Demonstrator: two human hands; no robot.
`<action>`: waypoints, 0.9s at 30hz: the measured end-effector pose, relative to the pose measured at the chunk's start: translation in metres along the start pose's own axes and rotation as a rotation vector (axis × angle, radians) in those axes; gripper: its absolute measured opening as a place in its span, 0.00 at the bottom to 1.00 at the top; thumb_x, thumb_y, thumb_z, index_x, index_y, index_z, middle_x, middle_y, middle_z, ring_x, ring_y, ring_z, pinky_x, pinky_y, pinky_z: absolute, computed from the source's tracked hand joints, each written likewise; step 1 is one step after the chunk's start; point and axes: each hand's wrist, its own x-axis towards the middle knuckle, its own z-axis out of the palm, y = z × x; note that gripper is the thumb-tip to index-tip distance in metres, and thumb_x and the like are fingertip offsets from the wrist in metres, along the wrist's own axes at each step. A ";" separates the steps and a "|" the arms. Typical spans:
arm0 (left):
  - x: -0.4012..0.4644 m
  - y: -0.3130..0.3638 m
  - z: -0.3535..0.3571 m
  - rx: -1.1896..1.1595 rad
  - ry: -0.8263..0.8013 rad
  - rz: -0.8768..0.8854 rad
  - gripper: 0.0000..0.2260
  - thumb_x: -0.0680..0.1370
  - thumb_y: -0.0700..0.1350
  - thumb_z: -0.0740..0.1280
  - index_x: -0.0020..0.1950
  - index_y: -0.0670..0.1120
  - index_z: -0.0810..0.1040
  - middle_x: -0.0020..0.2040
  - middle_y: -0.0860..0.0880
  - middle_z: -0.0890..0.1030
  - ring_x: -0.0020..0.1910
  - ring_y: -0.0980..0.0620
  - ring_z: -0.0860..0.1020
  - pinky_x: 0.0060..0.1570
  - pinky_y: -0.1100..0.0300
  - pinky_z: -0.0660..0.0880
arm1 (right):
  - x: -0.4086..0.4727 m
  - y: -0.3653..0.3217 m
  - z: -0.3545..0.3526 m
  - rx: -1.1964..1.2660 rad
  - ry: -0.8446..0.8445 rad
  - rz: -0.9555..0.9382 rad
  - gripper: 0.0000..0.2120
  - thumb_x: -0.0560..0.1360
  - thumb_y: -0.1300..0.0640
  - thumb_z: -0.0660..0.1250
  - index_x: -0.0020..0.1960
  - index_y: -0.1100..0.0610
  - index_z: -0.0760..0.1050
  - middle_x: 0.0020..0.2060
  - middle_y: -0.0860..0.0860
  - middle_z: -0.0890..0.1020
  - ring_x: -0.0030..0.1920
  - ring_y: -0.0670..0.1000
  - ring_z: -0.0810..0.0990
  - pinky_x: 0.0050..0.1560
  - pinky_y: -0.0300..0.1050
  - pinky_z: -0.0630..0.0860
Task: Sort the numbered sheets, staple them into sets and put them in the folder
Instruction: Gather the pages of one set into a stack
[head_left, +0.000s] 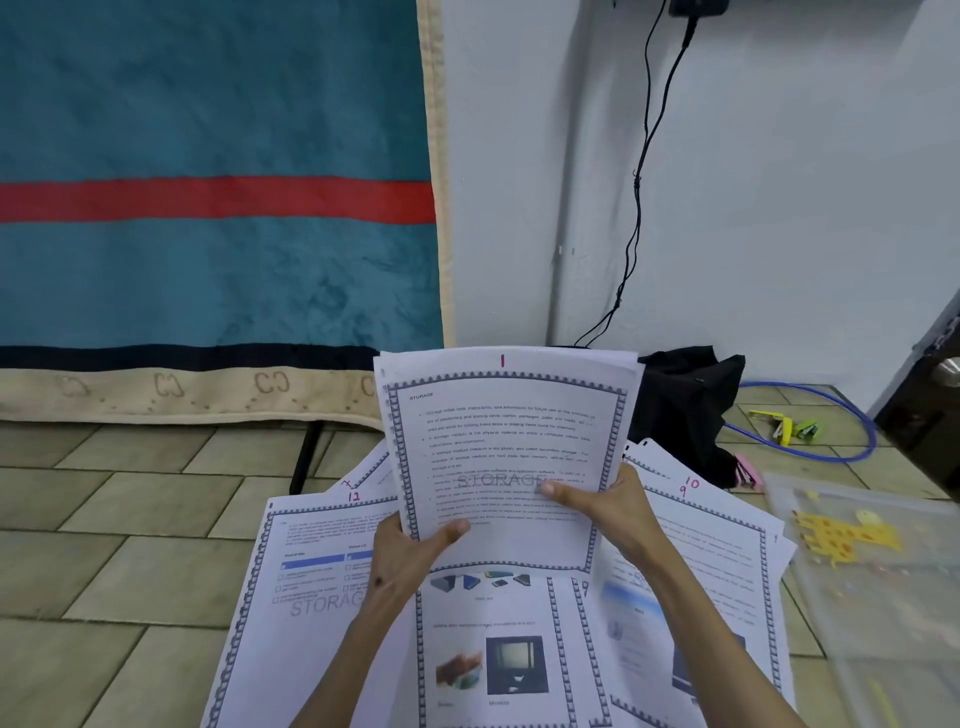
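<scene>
I hold a small stack of printed sheets (504, 441) upright above the floor; the top sheet is marked 1 in red. My left hand (410, 556) grips its lower left edge with the thumb on the front. At the lower right edge my right hand (608, 509) grips it the same way. Beneath, more numbered sheets lie spread on the tiles: sheet 12 (306, 587) at the left, sheets 9 and 10 (701, 545) at the right, a picture sheet (493, 660) in the middle. A clear plastic folder (872, 587) lies at the right. Yellow and green staplers (784, 427) sit beyond it.
A pink stapler (748, 475) lies beside a black bag (685, 405). A blue cable loop (831, 436) curls on the tiled floor. A teal blanket with a red stripe (218, 208) hangs at the left, a black cord (639, 208) runs down the white wall.
</scene>
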 end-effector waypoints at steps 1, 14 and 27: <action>0.000 0.002 -0.001 0.002 -0.007 0.000 0.14 0.66 0.40 0.77 0.46 0.51 0.76 0.46 0.52 0.80 0.49 0.50 0.78 0.54 0.55 0.75 | 0.000 0.001 0.000 -0.001 0.004 0.003 0.13 0.64 0.64 0.77 0.45 0.52 0.81 0.41 0.46 0.87 0.43 0.46 0.85 0.40 0.37 0.80; 0.001 -0.003 0.007 -0.044 0.072 -0.089 0.12 0.66 0.40 0.77 0.43 0.48 0.76 0.41 0.49 0.80 0.46 0.48 0.78 0.47 0.58 0.75 | 0.003 0.002 0.004 -0.027 0.014 0.034 0.11 0.66 0.59 0.77 0.46 0.51 0.81 0.42 0.45 0.86 0.44 0.46 0.85 0.42 0.38 0.80; -0.003 0.005 0.004 -0.047 0.009 -0.061 0.16 0.63 0.43 0.79 0.44 0.48 0.77 0.41 0.53 0.81 0.44 0.50 0.80 0.35 0.66 0.77 | 0.003 0.001 0.004 -0.063 0.041 -0.009 0.09 0.66 0.58 0.77 0.44 0.50 0.81 0.40 0.45 0.86 0.42 0.45 0.85 0.40 0.36 0.80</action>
